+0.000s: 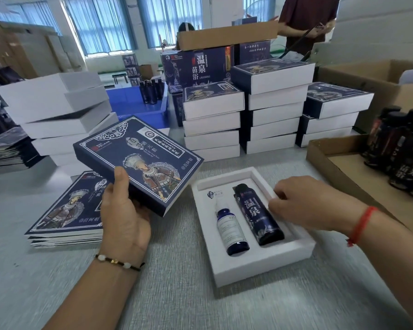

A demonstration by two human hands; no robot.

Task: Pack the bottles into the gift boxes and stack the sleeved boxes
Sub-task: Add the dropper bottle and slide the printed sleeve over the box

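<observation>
The bottles were in and the box was about to be sleeved. The left hand [123, 219] gripped the dark blue printed sleeve [138, 163], tilted above the table. The right hand [303, 202], fingers curled, pressed the tall dark bottle [260, 215] beside the small bottle [231, 231] in the white box [255, 265]. Next, the sleeve likely needed lining up with the box end.

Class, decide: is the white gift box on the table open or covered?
Open: both bottles lie exposed in the white gift box; the left hand holds its sleeve aside.
</observation>
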